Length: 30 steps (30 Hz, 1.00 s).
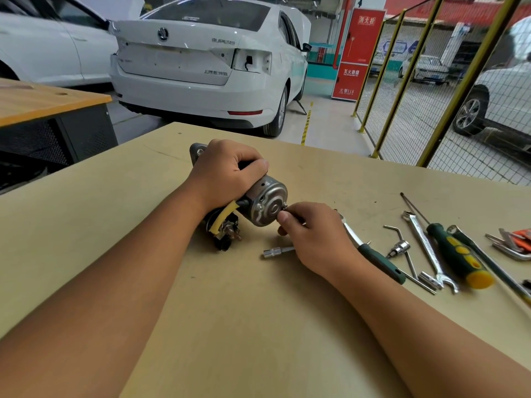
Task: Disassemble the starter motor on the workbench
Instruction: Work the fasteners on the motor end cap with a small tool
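Observation:
The starter motor (pixel 265 201) lies on its side on the tan workbench (pixel 230 326), its round silver end cap facing me. Its black solenoid with a yellow sleeve (pixel 222 222) points toward me at the lower left. My left hand (pixel 228 170) grips the motor body from above. My right hand (pixel 309 234) pinches a small bolt (pixel 285 207) at the right edge of the end cap with thumb and fingers. A loose silver socket bit (pixel 277 251) lies on the bench just below that hand.
Tools lie to the right: a green-handled ratchet (pixel 379 261), an L-shaped bar with a socket (pixel 400 248), a combination spanner (pixel 429 251), a green-and-yellow screwdriver (pixel 457 254) and hex keys (pixel 511 244). A white car (pixel 201 61) stands beyond the bench, with yellow mesh fencing (pixel 416 90) at the right.

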Motion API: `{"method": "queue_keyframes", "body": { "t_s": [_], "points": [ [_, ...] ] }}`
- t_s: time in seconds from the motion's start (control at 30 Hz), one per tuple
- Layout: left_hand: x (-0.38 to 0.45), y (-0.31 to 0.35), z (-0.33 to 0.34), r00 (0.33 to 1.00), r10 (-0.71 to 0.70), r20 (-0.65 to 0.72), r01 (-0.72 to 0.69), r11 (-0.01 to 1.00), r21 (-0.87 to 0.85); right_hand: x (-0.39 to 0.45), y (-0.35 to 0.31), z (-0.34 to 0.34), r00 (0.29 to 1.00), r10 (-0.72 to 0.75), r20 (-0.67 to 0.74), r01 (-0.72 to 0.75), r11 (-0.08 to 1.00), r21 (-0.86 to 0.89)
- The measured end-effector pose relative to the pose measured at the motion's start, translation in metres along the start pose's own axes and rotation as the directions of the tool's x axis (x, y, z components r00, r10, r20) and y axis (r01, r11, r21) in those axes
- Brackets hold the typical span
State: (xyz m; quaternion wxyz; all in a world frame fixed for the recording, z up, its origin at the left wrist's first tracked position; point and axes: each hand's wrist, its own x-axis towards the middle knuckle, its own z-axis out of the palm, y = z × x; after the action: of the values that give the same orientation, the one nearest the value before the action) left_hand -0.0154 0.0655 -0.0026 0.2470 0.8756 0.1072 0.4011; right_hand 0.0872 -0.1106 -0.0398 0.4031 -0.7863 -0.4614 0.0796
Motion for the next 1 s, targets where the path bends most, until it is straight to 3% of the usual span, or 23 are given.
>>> {"method": "queue_keyframes", "body": {
  "t_s": [0.07, 0.23, 0.37, 0.43, 0.63, 0.7, 0.83, 1.0],
  "points": [
    [0.0, 0.0001, -0.0002, 1.0, -0.002, 0.001, 0.002, 1.0, 0.001, 0.0007, -0.0003, 0.001, 1.0, -0.001, 0.008, 0.001, 1.0, -0.03],
    [-0.0007, 0.001, 0.0, 1.0, -0.002, 0.007, 0.002, 1.0, 0.002, -0.001, 0.0013, 0.0033, 0.989, -0.014, -0.145, 0.016, 1.0, 0.007],
    [-0.0003, 0.0013, -0.001, 1.0, -0.002, 0.008, 0.002, 1.0, 0.006, 0.0011, 0.0035, -0.0035, 1.0, -0.005, 0.019, 0.004, 0.999, 0.047],
    [-0.0004, 0.0022, -0.0011, 1.0, -0.002, 0.007, 0.002, 1.0, 0.003, 0.0024, 0.0037, -0.0024, 0.999, -0.013, 0.035, 0.013, 1.0, 0.014],
    [-0.0011, 0.0032, -0.0008, 1.0, -0.004, 0.01, 0.004, 1.0, -0.001, 0.0011, 0.0048, 0.0017, 0.99, -0.007, -0.142, 0.019, 0.996, 0.083],
    [-0.0011, 0.0026, -0.0008, 1.0, -0.005, 0.012, 0.005, 1.0, -0.003, 0.0021, 0.0047, -0.0014, 0.996, 0.007, -0.086, 0.003, 0.994, 0.113],
    [-0.0013, 0.0025, -0.0006, 1.0, -0.005, 0.012, 0.005, 1.0, -0.003, 0.0026, 0.004, -0.0028, 0.997, 0.008, 0.08, -0.008, 1.0, 0.004],
    [-0.0017, 0.0029, -0.001, 1.0, -0.006, 0.008, 0.006, 1.0, 0.001, 0.0009, 0.0049, 0.0005, 0.996, -0.003, -0.093, 0.009, 0.998, 0.07]
  ]
}}
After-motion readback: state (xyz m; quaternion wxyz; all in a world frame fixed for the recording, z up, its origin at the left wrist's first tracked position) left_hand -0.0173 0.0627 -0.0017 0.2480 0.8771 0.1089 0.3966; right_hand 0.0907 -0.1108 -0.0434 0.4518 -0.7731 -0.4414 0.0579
